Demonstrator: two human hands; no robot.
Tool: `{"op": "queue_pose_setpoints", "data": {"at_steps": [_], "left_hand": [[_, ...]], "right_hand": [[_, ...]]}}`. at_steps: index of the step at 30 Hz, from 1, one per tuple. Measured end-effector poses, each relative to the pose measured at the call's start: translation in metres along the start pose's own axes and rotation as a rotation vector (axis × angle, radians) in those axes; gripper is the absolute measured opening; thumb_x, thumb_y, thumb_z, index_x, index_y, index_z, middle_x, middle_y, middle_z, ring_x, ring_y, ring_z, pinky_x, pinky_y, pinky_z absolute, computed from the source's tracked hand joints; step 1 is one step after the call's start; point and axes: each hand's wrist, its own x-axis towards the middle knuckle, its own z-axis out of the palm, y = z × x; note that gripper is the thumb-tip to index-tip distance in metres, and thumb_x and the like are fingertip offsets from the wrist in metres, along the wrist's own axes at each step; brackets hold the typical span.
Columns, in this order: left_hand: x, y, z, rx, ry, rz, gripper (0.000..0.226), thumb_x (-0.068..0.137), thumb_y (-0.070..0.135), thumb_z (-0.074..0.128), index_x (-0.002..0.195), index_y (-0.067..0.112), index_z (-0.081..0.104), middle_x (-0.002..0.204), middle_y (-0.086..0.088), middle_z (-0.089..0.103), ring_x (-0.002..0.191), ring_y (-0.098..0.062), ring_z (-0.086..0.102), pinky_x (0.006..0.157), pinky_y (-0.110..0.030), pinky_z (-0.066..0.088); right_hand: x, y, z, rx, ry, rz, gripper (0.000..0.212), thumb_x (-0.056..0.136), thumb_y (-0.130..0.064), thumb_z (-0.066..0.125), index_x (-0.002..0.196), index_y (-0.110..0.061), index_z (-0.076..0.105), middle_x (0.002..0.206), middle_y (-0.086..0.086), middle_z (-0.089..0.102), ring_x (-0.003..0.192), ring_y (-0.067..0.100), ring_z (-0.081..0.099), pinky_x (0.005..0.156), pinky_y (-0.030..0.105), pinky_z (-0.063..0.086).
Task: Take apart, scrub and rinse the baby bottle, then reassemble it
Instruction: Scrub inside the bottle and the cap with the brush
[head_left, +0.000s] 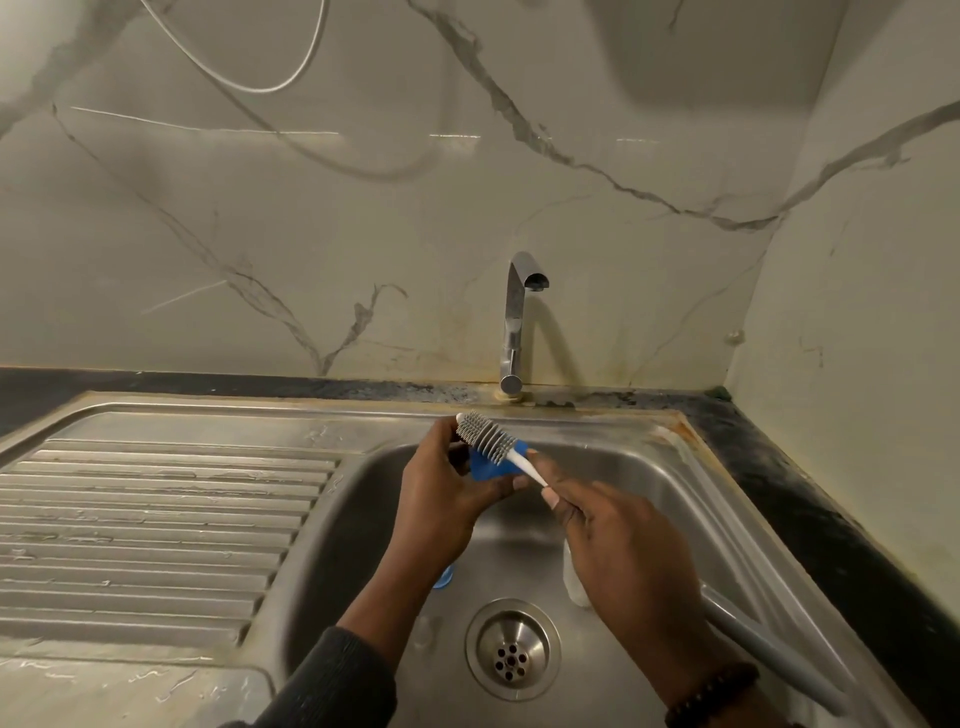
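Over the steel sink basin (644, 488) my left hand (447, 499) grips a blue bottle part (491, 468), probably the screw collar or cap. My right hand (618, 540) pinches the white handle of a bottle brush (485, 435), whose grey bristled head lies across the top of the blue part. A pale, translucent bottle body (575, 577) rests in the basin under my right hand, mostly hidden. Another blue piece (443, 578) peeks out beneath my left forearm on the basin floor.
The chrome tap (514, 322) stands behind the basin with no water running. The round drain (512, 649) is at the front of the basin. A ribbed draining board (156, 519) lies to the left, and a grey hose (769, 654) crosses the basin's right side.
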Motion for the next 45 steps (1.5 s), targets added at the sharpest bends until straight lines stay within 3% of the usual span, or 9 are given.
{"op": "queue_pose_setpoints", "data": {"at_steps": [9, 18, 22, 26, 29, 32, 38, 41, 45], "left_hand": [[-0.002, 0.001, 0.003, 0.024, -0.029, 0.023, 0.061, 0.068, 0.027, 0.087, 0.116, 0.036, 0.05, 0.115, 0.02, 0.06, 0.109, 0.002, 0.058, 0.085, -0.007, 0.049], [0.002, -0.001, -0.006, -0.014, 0.036, 0.04, 0.057, 0.068, 0.026, 0.088, 0.109, 0.035, 0.05, 0.118, 0.012, 0.06, 0.111, -0.008, 0.061, 0.091, -0.031, 0.057], [0.002, -0.002, -0.006, -0.013, 0.029, 0.042, 0.057, 0.069, 0.023, 0.087, 0.109, 0.035, 0.048, 0.119, 0.01, 0.059, 0.111, -0.009, 0.062, 0.088, -0.028, 0.058], [0.001, -0.004, -0.007, 0.09, 0.041, 0.086, 0.064, 0.068, 0.023, 0.088, 0.116, 0.034, 0.048, 0.117, 0.014, 0.059, 0.109, -0.003, 0.059, 0.084, -0.018, 0.053], [0.003, -0.004, -0.01, 0.112, 0.051, 0.096, 0.062, 0.068, 0.023, 0.088, 0.111, 0.037, 0.047, 0.116, 0.015, 0.056, 0.105, 0.001, 0.057, 0.079, -0.014, 0.051], [0.002, -0.004, -0.01, -0.019, 0.014, 0.01, 0.055, 0.073, 0.025, 0.085, 0.11, 0.037, 0.046, 0.117, 0.01, 0.058, 0.099, -0.004, 0.062, 0.08, -0.021, 0.054], [-0.003, 0.003, -0.006, -0.707, -0.067, -0.382, 0.041, 0.097, 0.042, 0.046, 0.131, 0.019, 0.051, 0.122, -0.021, 0.06, 0.092, -0.024, 0.072, 0.08, -0.031, 0.059], [-0.004, 0.004, -0.002, -0.86, -0.116, -0.545, 0.056, 0.097, 0.052, 0.037, 0.129, 0.009, 0.052, 0.106, -0.021, 0.072, 0.091, -0.025, 0.073, 0.075, -0.03, 0.061], [-0.006, 0.008, 0.001, -0.999, -0.196, -0.629, 0.059, 0.101, 0.05, 0.032, 0.125, 0.002, 0.055, 0.079, -0.014, 0.068, 0.067, -0.016, 0.067, 0.063, -0.024, 0.059]], "right_hand": [[0.002, -0.001, -0.004, 0.082, -0.038, 0.099, 0.039, 0.099, -0.047, 0.039, 0.138, -0.052, 0.04, 0.086, -0.01, 0.067, 0.073, 0.006, 0.059, 0.065, 0.023, 0.051], [0.002, 0.012, -0.008, 0.075, -0.062, 0.166, 0.04, 0.1, -0.045, 0.037, 0.14, -0.048, 0.04, 0.069, -0.007, 0.063, 0.057, 0.007, 0.056, 0.052, 0.022, 0.048], [0.001, 0.016, -0.014, 0.087, -0.036, 0.184, 0.039, 0.099, -0.045, 0.038, 0.138, -0.046, 0.044, 0.065, -0.008, 0.06, 0.053, 0.004, 0.053, 0.047, 0.014, 0.038], [-0.001, 0.001, -0.01, 0.111, -0.047, 0.06, 0.04, 0.097, -0.048, 0.039, 0.136, -0.044, 0.047, 0.077, -0.009, 0.066, 0.065, 0.005, 0.058, 0.059, 0.026, 0.052], [0.004, 0.013, -0.01, 0.013, -0.038, 0.128, 0.038, 0.1, -0.042, 0.04, 0.138, -0.045, 0.043, 0.076, -0.01, 0.064, 0.062, 0.003, 0.055, 0.053, 0.016, 0.042], [0.004, 0.025, -0.015, -0.002, -0.041, 0.214, 0.037, 0.101, -0.038, 0.04, 0.138, -0.041, 0.048, 0.066, -0.011, 0.056, 0.057, 0.002, 0.052, 0.05, 0.013, 0.037], [0.002, 0.014, -0.009, 0.124, 0.016, 0.096, 0.041, 0.095, -0.051, 0.038, 0.136, -0.051, 0.041, 0.068, -0.009, 0.063, 0.054, 0.004, 0.052, 0.05, 0.015, 0.04], [0.001, 0.013, -0.001, 0.151, 0.029, 0.008, 0.045, 0.091, -0.056, 0.032, 0.134, -0.049, 0.043, 0.087, -0.009, 0.069, 0.074, 0.006, 0.062, 0.064, 0.028, 0.054], [0.0, 0.012, 0.004, 0.13, -0.033, -0.116, 0.039, 0.097, -0.051, 0.037, 0.134, -0.063, 0.036, 0.076, -0.01, 0.058, 0.068, 0.009, 0.056, 0.06, 0.031, 0.052]]}}
